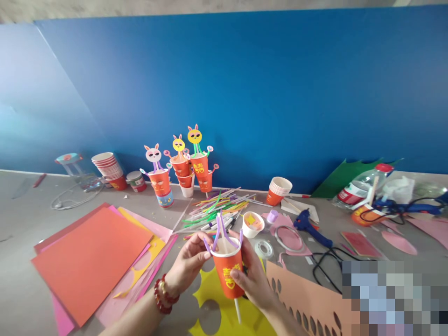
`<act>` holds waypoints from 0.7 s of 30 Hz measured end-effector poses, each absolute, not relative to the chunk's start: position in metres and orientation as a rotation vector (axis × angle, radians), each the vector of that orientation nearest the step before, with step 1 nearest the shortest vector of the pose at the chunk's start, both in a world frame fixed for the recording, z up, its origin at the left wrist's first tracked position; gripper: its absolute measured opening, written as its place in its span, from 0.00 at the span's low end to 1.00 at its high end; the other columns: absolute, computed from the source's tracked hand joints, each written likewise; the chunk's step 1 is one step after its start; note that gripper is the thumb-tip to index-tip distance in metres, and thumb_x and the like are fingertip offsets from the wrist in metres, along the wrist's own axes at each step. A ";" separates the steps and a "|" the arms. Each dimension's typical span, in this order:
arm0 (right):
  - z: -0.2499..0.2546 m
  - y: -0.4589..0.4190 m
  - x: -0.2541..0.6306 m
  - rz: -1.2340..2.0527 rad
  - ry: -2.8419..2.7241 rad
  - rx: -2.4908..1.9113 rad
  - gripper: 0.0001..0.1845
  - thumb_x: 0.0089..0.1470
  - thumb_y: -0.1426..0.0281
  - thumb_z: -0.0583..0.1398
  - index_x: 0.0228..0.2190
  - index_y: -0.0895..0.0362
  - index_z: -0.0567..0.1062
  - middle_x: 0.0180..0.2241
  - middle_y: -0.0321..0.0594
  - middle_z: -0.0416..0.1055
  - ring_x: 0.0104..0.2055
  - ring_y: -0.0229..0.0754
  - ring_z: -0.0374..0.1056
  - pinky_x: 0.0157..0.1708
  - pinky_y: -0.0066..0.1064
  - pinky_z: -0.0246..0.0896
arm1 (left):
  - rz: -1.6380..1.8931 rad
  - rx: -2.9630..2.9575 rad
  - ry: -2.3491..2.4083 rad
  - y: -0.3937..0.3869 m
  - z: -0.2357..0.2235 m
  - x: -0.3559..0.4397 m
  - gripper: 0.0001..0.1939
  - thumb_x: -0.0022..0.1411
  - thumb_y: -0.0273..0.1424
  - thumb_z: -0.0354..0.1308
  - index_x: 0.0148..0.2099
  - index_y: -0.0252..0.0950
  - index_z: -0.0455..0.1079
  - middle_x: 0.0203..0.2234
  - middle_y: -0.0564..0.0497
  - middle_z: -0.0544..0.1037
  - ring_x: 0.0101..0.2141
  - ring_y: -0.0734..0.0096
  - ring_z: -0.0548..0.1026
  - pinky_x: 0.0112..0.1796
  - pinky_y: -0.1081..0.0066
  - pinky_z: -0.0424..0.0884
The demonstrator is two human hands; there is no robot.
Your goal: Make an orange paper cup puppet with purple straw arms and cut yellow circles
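An orange paper cup (226,275) with yellow lettering stands nearly upright before me, and my right hand (255,273) is wrapped round its right side. Purple pipe cleaners (219,228) rise out of its mouth and bend over the rim on both sides. A white stick (238,310) pokes out below the cup's base. At the left rim, the thumb and fingers of my left hand (191,261) pinch the bent end of one purple pipe cleaner. Beneath the cup lies yellow paper (199,303) with round holes cut in it.
Finished cup figures (159,182) with animal faces stand by the blue wall. Loose pipe cleaners (224,207) lie ahead. Orange paper sheets (94,261) are at left. A blue glue gun (313,228) with black cable, a white tub (252,226) and a bottle (364,184) are right.
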State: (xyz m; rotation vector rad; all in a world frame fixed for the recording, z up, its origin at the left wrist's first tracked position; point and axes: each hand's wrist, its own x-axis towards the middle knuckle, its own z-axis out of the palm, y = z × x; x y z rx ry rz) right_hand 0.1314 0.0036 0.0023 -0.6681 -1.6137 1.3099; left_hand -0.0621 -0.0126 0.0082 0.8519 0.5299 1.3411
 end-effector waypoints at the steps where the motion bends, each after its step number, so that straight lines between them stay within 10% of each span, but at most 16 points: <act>1: 0.000 0.003 0.132 1.292 -1.616 -0.668 0.40 0.55 0.49 0.63 0.63 0.50 0.58 0.60 0.50 0.65 0.60 0.58 0.64 0.57 0.44 0.63 | 1.343 0.853 0.530 -0.012 0.008 -0.062 0.09 0.57 0.27 0.67 0.40 0.37 0.72 0.34 0.51 0.76 0.35 0.72 0.72 0.40 0.73 0.66; 21: -0.017 0.016 0.134 1.350 -1.320 -0.823 0.32 0.63 0.43 0.45 0.55 0.49 0.67 0.44 0.45 0.74 0.44 0.51 0.74 0.43 0.41 0.71 | 1.293 0.856 0.515 -0.012 0.008 -0.059 0.09 0.55 0.29 0.69 0.38 0.37 0.73 0.36 0.50 0.76 0.38 0.68 0.73 0.41 0.71 0.65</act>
